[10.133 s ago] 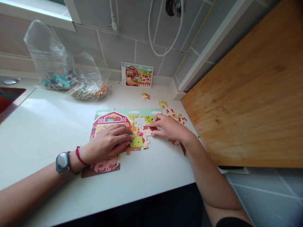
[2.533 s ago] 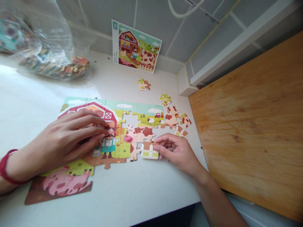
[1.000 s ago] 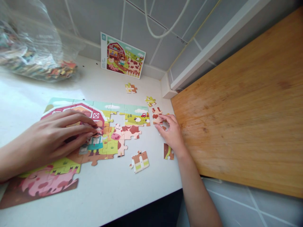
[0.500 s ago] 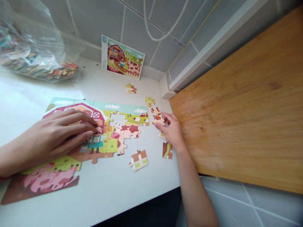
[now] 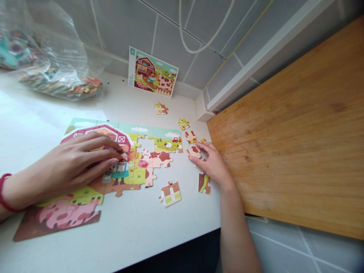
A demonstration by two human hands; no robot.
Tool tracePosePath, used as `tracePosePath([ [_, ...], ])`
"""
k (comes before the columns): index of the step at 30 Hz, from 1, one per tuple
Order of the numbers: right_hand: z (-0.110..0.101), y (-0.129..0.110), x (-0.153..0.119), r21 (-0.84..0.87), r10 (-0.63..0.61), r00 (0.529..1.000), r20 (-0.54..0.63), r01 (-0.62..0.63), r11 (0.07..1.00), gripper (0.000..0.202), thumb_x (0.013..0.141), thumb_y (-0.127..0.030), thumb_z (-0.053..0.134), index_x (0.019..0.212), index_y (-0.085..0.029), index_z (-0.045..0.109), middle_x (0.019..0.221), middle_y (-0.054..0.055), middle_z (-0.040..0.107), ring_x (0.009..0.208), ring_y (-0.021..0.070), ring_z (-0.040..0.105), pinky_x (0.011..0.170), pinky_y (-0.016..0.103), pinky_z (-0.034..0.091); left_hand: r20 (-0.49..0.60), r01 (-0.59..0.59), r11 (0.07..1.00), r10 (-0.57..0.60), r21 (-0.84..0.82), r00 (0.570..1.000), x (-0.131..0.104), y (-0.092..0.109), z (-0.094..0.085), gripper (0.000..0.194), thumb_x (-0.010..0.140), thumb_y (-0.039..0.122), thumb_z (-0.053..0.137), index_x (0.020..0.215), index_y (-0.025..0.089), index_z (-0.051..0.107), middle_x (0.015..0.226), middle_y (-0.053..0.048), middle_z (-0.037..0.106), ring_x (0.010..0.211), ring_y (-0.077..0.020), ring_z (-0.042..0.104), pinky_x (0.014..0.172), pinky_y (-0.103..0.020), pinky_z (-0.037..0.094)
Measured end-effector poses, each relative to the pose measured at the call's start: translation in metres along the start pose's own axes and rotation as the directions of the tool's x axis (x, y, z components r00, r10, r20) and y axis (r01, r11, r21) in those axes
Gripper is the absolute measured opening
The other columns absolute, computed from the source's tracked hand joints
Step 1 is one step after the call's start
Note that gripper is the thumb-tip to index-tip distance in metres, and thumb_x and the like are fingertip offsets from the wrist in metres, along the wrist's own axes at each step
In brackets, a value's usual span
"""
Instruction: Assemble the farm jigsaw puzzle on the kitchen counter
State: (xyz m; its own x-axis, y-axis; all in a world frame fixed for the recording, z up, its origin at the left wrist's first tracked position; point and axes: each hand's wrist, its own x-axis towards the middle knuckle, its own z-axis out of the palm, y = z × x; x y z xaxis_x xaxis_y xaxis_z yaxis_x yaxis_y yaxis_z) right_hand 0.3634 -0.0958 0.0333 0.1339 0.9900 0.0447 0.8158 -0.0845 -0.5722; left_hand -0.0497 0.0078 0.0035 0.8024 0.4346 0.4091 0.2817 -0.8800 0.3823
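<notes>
A partly joined farm jigsaw puzzle [image 5: 136, 178] lies on the white counter, showing a barn, a farmer, a pig and a cow. My left hand [image 5: 82, 159] rests on its barn area, fingers stretched out and hiding part of the picture. At the right, my right hand [image 5: 212, 163] pinches a brown-and-pink puzzle piece [image 5: 194, 151] between thumb and fingers. Just above that piece lies a similar cow-spotted piece [image 5: 190, 137], with a yellow-green piece [image 5: 183, 123] beyond it. Below my right hand is a brown-and-green piece [image 5: 204, 184]. A joined fence section [image 5: 170, 194] sits apart from the puzzle.
The reference picture card [image 5: 153, 72] leans on the tiled wall, with a loose piece [image 5: 161, 108] before it. A clear plastic bag [image 5: 65, 81] of puzzle pieces stands at back left. A wooden board [image 5: 290, 132] borders the counter's right side. A white cable [image 5: 196, 49] hangs above.
My right hand has drawn its piece slightly toward me, away from the cow-spotted piece above. My left hand stays on the puzzle. The whole view has shifted a little.
</notes>
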Motion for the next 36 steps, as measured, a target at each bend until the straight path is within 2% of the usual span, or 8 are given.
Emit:
tracePosePath([
  [4,0.002,-0.007,-0.001,0.097,-0.021,0.999,-0.041,0.025,0.995,0.044,0.079,-0.036,0.086,0.121,-0.024,0.078,0.115,0.007,0.069,0.108,0.0246,0.068,0.098,0.04,0.057,-0.018,0.004,1.0,-0.004,0.007,1.0,0.001,0.001,0.0,0.026,0.104,0.028,0.053,0.117,0.03,0.076,0.123,-0.003,0.073,0.117,-0.0239,0.064,0.101,-0.039,0.051],
  [9,-0.001,-0.014,0.0,0.392,0.053,0.953,-0.299,0.072,0.917,0.017,0.086,-0.037,0.08,0.096,-0.023,0.08,0.096,0.005,0.073,0.087,0.0199,0.071,0.081,0.036,0.06,-0.019,-0.007,1.0,0.007,0.007,1.0,0.002,0.003,0.0,0.026,0.104,0.027,0.052,0.114,0.029,0.075,0.123,-0.003,0.072,0.117,-0.0239,0.063,0.102,-0.039,0.048],
  [12,-0.008,-0.009,0.002,0.612,0.212,0.9,-0.38,0.073,0.788,0.026,0.079,-0.042,0.088,0.092,-0.023,0.077,0.091,0.003,0.077,0.084,0.0194,0.073,0.079,0.035,0.061,-0.012,0.0,1.0,0.0,0.003,1.0,0.001,0.003,-0.001,0.028,0.105,0.026,0.05,0.117,0.029,0.075,0.124,-0.003,0.072,0.117,-0.0234,0.063,0.103,-0.039,0.048],
  [15,-0.011,-0.005,0.004,0.711,0.31,0.871,-0.382,0.062,0.701,0.035,0.072,-0.045,0.092,0.094,-0.024,0.074,0.088,0.002,0.078,0.08,0.0186,0.074,0.076,0.034,0.062,-0.011,-0.009,1.0,0.009,0.002,1.0,0.0,0.001,-0.002,0.03,0.105,0.026,0.049,0.119,0.03,0.075,0.126,-0.002,0.072,0.118,-0.0233,0.064,0.103,-0.038,0.049],
  [18,-0.008,-0.008,0.003,0.697,0.309,0.884,-0.351,0.027,0.717,0.034,0.071,-0.045,0.093,0.092,-0.023,0.076,0.086,0.002,0.08,0.079,0.0194,0.076,0.074,0.034,0.063,-0.007,-0.01,1.0,0.01,0.001,1.0,-0.001,0.0,-0.002,0.03,0.104,0.027,0.048,0.118,0.031,0.075,0.127,-0.002,0.072,0.118,-0.0239,0.065,0.103,-0.039,0.049],
  [23,0.0,-0.013,0.003,0.515,0.189,0.935,-0.301,-0.008,0.857,0.021,0.076,-0.038,0.089,0.086,-0.022,0.082,0.086,0.004,0.082,0.077,0.0209,0.076,0.073,0.034,0.063,-0.005,0.0,1.0,0.0,0.003,1.0,0.0,0.0,-0.001,0.029,0.103,0.027,0.05,0.117,0.03,0.076,0.126,-0.002,0.072,0.117,-0.0245,0.065,0.104,-0.04,0.049],
  [29,-0.005,0.003,0.009,0.491,0.258,0.799,-0.543,0.053,0.869,0.026,0.079,-0.039,0.085,0.093,-0.019,0.076,0.088,0.006,0.081,0.084,0.0224,0.077,0.083,0.038,0.063,-0.015,-0.009,1.0,0.009,-0.005,1.0,0.0,0.0,0.0,0.029,0.103,0.026,0.05,0.115,0.031,0.076,0.125,-0.002,0.073,0.117,-0.0241,0.065,0.103,-0.039,0.049],
  [36,0.004,0.005,0.011,0.553,0.254,0.889,-0.38,-0.002,0.833,0.027,0.075,-0.04,0.088,0.088,-0.019,0.075,0.086,0.005,0.08,0.083,0.0215,0.077,0.08,0.035,0.063,-0.021,-0.037,0.999,0.037,0.014,0.999,0.0,-0.001,0.0,0.029,0.103,0.027,0.05,0.115,0.029,0.076,0.125,-0.003,0.073,0.117,-0.0248,0.064,0.104,-0.04,0.049],
])
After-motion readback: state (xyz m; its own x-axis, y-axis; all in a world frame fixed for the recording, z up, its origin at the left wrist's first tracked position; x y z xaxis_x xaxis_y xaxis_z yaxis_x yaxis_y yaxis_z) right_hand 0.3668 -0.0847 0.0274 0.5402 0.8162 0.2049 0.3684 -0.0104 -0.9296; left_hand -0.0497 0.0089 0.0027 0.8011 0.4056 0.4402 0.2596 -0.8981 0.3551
